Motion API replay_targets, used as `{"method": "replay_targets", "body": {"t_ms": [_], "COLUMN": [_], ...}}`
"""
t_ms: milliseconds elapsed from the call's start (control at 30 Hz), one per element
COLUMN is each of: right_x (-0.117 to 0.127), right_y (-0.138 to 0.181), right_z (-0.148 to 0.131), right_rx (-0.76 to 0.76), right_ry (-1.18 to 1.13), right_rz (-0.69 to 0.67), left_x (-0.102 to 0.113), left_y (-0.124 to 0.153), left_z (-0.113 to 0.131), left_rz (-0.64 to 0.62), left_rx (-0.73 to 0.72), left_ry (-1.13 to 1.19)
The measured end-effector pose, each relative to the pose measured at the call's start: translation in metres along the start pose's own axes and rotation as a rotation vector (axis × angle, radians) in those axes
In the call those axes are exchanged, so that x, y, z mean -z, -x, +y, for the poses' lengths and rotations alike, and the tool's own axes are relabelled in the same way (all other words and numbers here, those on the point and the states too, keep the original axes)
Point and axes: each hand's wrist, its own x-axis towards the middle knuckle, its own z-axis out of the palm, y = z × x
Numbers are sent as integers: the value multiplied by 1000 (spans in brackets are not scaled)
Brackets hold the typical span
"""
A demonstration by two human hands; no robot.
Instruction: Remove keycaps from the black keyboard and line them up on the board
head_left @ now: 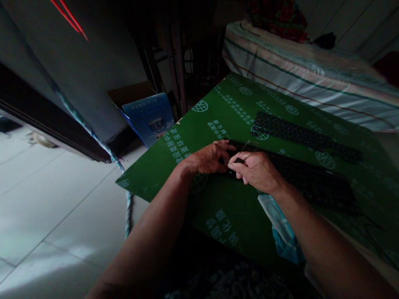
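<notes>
A black keyboard [313, 180] lies at a slant on the green printed board [228, 218], its cable trailing off at the right end. Curled over its left end is my left hand [208, 159], the fingers resting on the keyboard and its thumb side close to the other hand. My right hand [257, 171] is closed in a pinch on a small black piece [239, 160]. Thin bent wires [248, 143] stick up beside those fingers; I cannot make out exactly what they belong to. Farther back lies a long black strip of keyboard keys [303, 135], apart from both hands.
A bed [301, 76] with a striped sheet stands behind the board. Left of the board are a blue carton [151, 118] and a cloth-wrapped cord [87, 127] hanging down. A pale blue cloth or plastic piece [282, 231] shows under my right forearm.
</notes>
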Motion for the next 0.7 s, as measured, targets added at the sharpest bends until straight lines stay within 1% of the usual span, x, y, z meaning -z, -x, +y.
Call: {"method": "replay_targets", "body": {"t_ms": [133,233,333,500,633,700], "right_x": [-1,-4,-10,-17,-20,-21], "right_y": [0,2,4,3,4,5], "right_z": [3,4,5,6,4,4], "right_rx": [20,25,-3,-22,2,15], "right_ry": [32,20,-4,27,55,55], "right_rz": [7,56,111,163,182,213], "left_x": [-1,-3,-4,-4,-3,-3], "left_y": [-1,-3,-4,-4,-2,-1], "left_z": [-3,-7,-10,-10,-10,-10], "left_rz": [56,123,165,145,102,91], "left_rx": [18,17,9,23,22,27], "left_ry": [41,83,92,86,80,74]}}
